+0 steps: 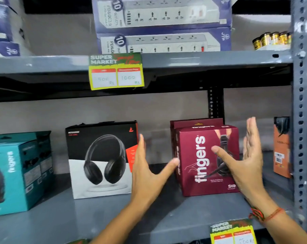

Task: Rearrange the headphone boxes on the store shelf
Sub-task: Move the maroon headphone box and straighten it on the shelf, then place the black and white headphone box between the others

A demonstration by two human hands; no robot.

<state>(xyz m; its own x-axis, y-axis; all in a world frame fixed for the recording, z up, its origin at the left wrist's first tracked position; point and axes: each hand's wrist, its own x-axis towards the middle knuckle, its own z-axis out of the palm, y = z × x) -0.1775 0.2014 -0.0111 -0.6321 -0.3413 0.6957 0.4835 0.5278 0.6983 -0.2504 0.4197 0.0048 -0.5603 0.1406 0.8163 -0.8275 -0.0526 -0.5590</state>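
Note:
A maroon "fingers" headphone box [200,161] stands on the grey shelf [166,217], with more maroon boxes stacked behind it. My left hand [145,171] is open just left of it, thumb tip near its left edge. My right hand [244,159] is open at its right side, thumb across the box front. Neither hand grips the box. A black-and-white headphone box [100,161] stands to the left, and a teal "fingers" box [13,175] sits at the far left.
An orange box [281,147] stands at the far right by the perforated upright [302,120]. Power-strip boxes [159,23] and gold items [272,39] sit on the shelf above. Yellow price tags [115,73] hang on the shelf edges.

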